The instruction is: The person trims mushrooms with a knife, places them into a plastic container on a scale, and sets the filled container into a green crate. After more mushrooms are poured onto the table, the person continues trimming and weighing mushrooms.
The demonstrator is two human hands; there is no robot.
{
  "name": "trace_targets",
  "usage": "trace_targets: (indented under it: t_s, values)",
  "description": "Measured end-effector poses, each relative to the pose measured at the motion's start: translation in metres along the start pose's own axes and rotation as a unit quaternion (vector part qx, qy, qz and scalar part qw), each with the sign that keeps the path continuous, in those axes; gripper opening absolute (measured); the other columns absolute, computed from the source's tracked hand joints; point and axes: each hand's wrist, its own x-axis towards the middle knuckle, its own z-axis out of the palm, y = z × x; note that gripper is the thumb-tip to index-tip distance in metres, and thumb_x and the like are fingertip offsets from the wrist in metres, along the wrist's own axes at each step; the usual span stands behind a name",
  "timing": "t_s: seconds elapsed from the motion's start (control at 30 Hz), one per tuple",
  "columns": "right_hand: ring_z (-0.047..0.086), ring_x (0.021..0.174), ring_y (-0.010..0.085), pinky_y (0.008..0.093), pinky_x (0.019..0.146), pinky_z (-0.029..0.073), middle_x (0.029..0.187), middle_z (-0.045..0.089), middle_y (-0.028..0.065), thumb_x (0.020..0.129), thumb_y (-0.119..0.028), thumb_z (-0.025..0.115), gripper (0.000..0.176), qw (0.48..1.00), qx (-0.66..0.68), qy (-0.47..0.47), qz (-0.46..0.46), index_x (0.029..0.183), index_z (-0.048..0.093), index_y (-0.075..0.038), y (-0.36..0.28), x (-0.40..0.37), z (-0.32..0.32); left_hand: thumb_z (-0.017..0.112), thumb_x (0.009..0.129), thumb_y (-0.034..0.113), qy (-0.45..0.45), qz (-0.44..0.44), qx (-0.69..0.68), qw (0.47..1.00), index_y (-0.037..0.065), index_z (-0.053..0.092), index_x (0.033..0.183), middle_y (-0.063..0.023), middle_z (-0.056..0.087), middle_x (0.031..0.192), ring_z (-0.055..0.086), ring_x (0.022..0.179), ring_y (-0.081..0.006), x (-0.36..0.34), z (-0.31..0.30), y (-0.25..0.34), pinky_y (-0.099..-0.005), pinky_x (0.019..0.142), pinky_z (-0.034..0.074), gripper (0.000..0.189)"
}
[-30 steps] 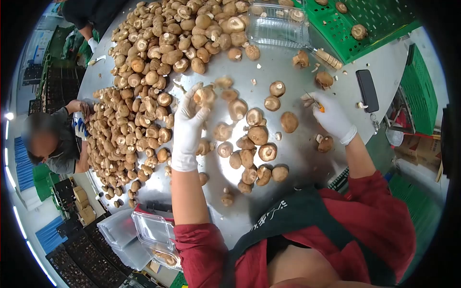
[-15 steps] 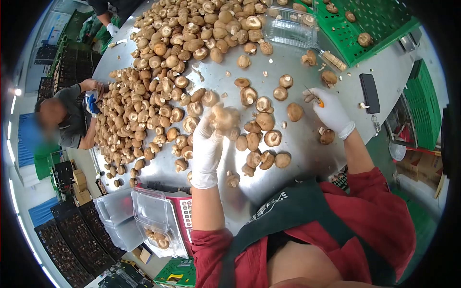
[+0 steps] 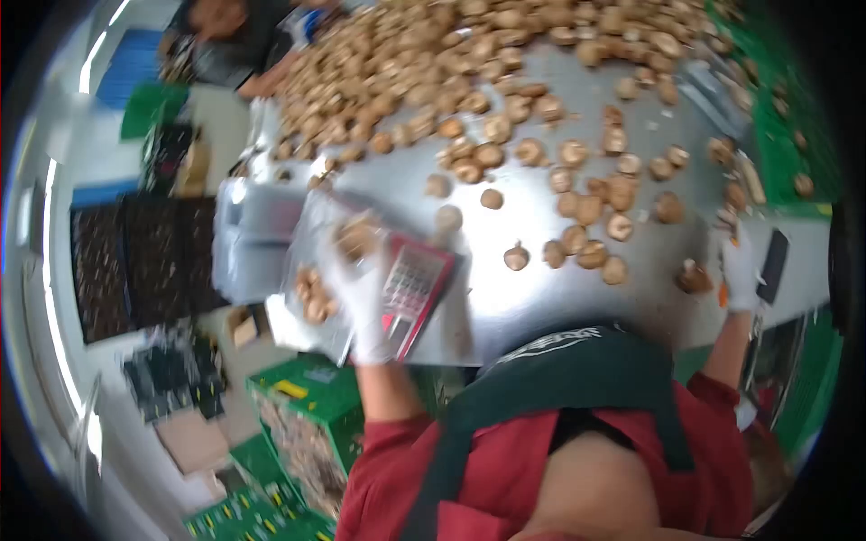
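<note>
My gloved left hand (image 3: 354, 293) is blurred over a clear plastic box (image 3: 311, 212) on a red and white scale (image 3: 415, 287). Its fingers are round brown mushrooms (image 3: 358, 236), and more mushrooms (image 3: 313, 296) lie in the box. At the right, my gloved right hand (image 3: 740, 269) is closed on a small knife with an orange handle (image 3: 723, 295); its blade is hard to make out. Beside that hand is a black phone (image 3: 773, 263). Loose mushrooms (image 3: 589, 209) are scattered on the metal table between my hands.
A large mushroom pile (image 3: 424, 72) covers the table's far side, where another person (image 3: 234, 59) stands. Stacked clear boxes (image 3: 257, 239) are left of the scale. Green crates stand at the right (image 3: 785, 135) and lower left (image 3: 311, 388).
My left hand has moved from above the table to the box on the scale, carrying mushrooms. The view has swung left. My right hand still has the knife beside the phone.
</note>
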Motion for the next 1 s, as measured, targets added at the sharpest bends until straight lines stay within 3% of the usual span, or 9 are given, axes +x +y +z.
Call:
trace_targets:
  t_s: [0.13,0.3,0.33,0.37,0.43,0.57,0.7,0.83,1.0]
  values:
    - [0.046,0.060,0.0032,0.0234,0.052,0.038,0.076,0.058,-0.0041,0.084,-0.007,0.053,0.036,0.998,0.051,0.023,-0.004,0.118,0.066,-0.010,-0.009,-0.003,-0.007,0.062,0.089,0.005,0.151,-0.034,0.095,0.983,0.000,0.053,0.130,-0.0172,0.059,0.128,0.061,0.110,-0.0279,-0.010,-0.062,-0.065,-0.0371,0.093,0.051,0.043]
    - [0.056,0.062,0.0084,0.0236,0.056,0.045,0.095,0.068,0.0018,0.082,-0.003,0.051,0.032,0.986,0.121,0.113,0.009,0.111,0.065,-0.005,-0.020,0.002,-0.029,0.042,0.100,0.019,-0.086,-0.096,0.145,0.981,-0.001,0.044,0.141,-0.0223,0.045,0.142,0.044,0.131,-0.0358,0.001,-0.083,-0.131,-0.0420,0.108,0.038,0.045]
    - [0.058,0.065,0.0100,0.0239,0.058,0.047,0.094,0.068,0.0027,0.082,-0.003,0.051,0.032,0.984,0.117,0.132,0.015,0.112,0.065,-0.004,-0.021,0.002,-0.032,0.040,0.100,0.023,-0.048,-0.066,0.064,0.995,0.004,0.043,0.077,-0.0036,0.039,0.069,0.035,0.060,-0.0153,-0.002,-0.073,-0.093,-0.0305,0.052,0.031,0.030]
    - [0.060,0.067,0.0117,0.0243,0.061,0.048,0.094,0.069,0.0035,0.082,-0.002,0.052,0.033,0.983,0.112,0.145,0.020,0.112,0.064,-0.003,-0.020,0.003,-0.038,0.048,0.091,0.007,-0.063,0.019,-0.001,0.998,-0.008,0.043,0.128,-0.0122,0.053,0.095,0.047,0.069,-0.0171,0.006,-0.081,-0.162,-0.0281,0.059,0.043,0.040]
    - [0.064,0.080,0.0187,0.0286,0.072,0.051,0.101,0.068,0.0074,0.083,-0.006,0.055,0.034,0.978,0.012,0.193,-0.080,0.116,0.062,-0.004,0.010,0.024,-0.042,0.051,0.098,0.045,0.049,0.118,0.225,0.966,-0.003,0.040,0.142,-0.0316,0.041,0.140,0.041,0.126,-0.0483,-0.010,-0.080,-0.116,-0.0577,0.105,0.035,0.066]
    - [0.062,0.105,0.0311,0.0379,0.091,0.050,0.116,0.062,0.0139,0.082,-0.019,0.065,0.041,0.931,-0.246,0.243,-0.115,0.122,0.060,-0.008,0.016,0.040,-0.027,0.045,0.099,0.015,0.080,0.147,0.201,0.965,-0.001,0.044,0.140,-0.0208,0.045,0.142,0.044,0.131,-0.0349,0.000,-0.038,-0.046,-0.0437,0.110,0.037,0.044]
    - [0.060,0.107,0.0340,0.0410,0.093,0.049,0.120,0.059,0.0147,0.080,-0.029,0.069,0.049,0.945,-0.262,0.183,-0.073,0.124,0.059,-0.010,0.009,0.050,-0.018,0.060,0.083,0.001,-0.112,0.296,0.060,0.947,-0.004,0.043,0.136,-0.0243,0.044,0.140,0.041,0.132,-0.0406,-0.035,0.051,0.003,-0.0502,0.113,0.030,0.056]
    - [0.061,0.111,0.0300,0.0381,0.094,0.048,0.122,0.060,0.0157,0.082,-0.028,0.072,0.048,0.984,-0.114,-0.020,-0.133,0.124,0.061,-0.006,0.005,0.045,-0.012,0.083,0.070,0.021,-0.332,0.108,-0.020,0.937,-0.001,0.024,0.149,-0.0266,0.025,0.152,0.021,0.144,-0.0413,-0.092,0.117,0.047,-0.0483,0.117,0.021,0.102]
    - [0.064,0.092,0.0168,0.0280,0.084,0.051,0.098,0.066,0.0063,0.087,-0.009,0.059,0.037,0.984,0.097,-0.136,0.057,0.123,0.061,0.000,-0.021,0.061,0.005,0.084,0.069,0.013,-0.337,0.142,-0.162,0.917,0.001,0.023,0.151,-0.0237,0.029,0.152,0.027,0.143,-0.0373,-0.107,0.158,0.055,-0.0488,0.115,0.028,0.103]
